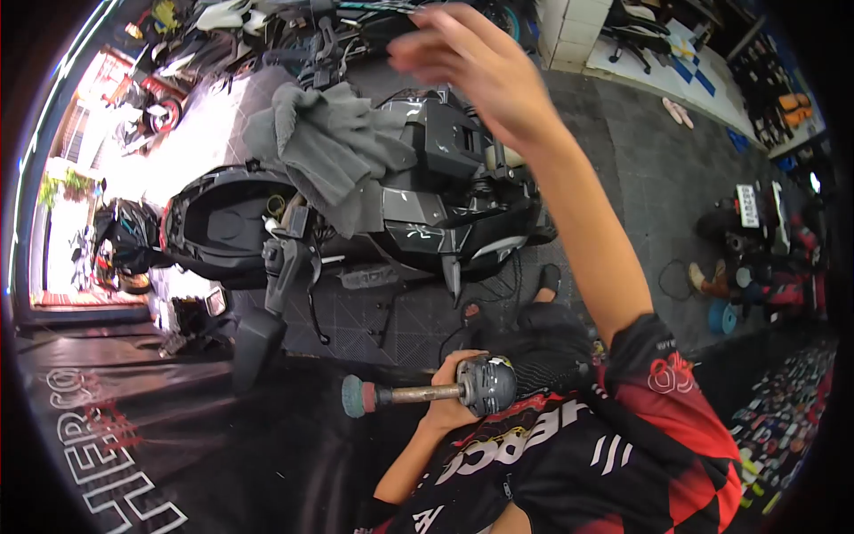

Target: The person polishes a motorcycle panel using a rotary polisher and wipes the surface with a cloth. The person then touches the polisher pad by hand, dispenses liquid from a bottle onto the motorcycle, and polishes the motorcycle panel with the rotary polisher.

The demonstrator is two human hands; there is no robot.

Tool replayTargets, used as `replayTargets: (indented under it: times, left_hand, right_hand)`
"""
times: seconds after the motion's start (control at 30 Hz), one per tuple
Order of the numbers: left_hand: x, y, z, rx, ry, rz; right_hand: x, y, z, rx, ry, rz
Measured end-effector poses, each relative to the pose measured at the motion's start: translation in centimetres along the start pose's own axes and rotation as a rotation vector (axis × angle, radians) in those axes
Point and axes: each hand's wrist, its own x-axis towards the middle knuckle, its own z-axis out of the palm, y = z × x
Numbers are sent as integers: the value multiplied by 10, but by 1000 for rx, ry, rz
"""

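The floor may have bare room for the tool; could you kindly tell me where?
Bare floor lies between the right forearm and the white-plated motorcycle, below the pink slippers in the view. It is crowded at left, around the cloth-draped motorcycle.

The red and black jersey (578,481) bears white lettering (514,449).

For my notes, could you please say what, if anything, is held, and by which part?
The left hand holds a polishing tool by its dark body; the right hand holds nothing visible.
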Motion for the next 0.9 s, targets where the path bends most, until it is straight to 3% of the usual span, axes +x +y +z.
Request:
replayTargets:
  times: [0.07,0.1,0.13,0.17,0.2,0.3,0.33,0.37,0.47,0.53,0.6,0.7,0.73,0.77,0.8,0.9]
  left_hand:
    - [16,7,14,-32,0,24]
    - [27,13,22,-46,-10,51]
    - [39,15,29,-60,-19,79]
    - [50,11,32,-47,-120,113]
    - [63,13,46,-141,-102,88]
    - [100,12,95,-334,-109,62]
    - [101,-1,117,-117,-187,44]
    - [103,-14,140,102,-268,45]
    - [159,15,207,-310,-180,-222]
    - [175,-5,240,-401,-296,-235]
    - [181,-22,271,-549,-320,-306]
    - [180,-41,300,-682,-270,-451]
    - [179,-51,304,-652,-246,-395]
    - [178,-63,307,-622,-224,-334]
    - [182,-67,309,-594,-203,-269]
    - [187,-75,302,-739,-122,-319]
  right_hand:
    - [-66,4,-52,-87,-204,157]
    - [-106,-5,-71,-184,-301,342]
    - [-139,7,-109,-381,-633,253]
    - [-181,7,-133,-311,-771,486]
    - [-220,12,-155,-313,-891,592]
    - [-293,1,-159,-420,-600,556]
    - [-309,0,-163,-462,-462,481]
    - [-323,-6,-168,-378,-254,661]
    - [-394,9,-236,-361,111,605]
    - [-411,6,-273,-342,164,622]
    - [-410,-6,-299,-318,81,684]
    - [-415,-11,-296,-242,286,632]
    - [-411,-9,-294,-261,321,598]
    - [-401,-16,-298,-275,219,691]
    - [-398,-14,-296,-382,196,630]
    - [-385,-6,-281,-355,235,641]
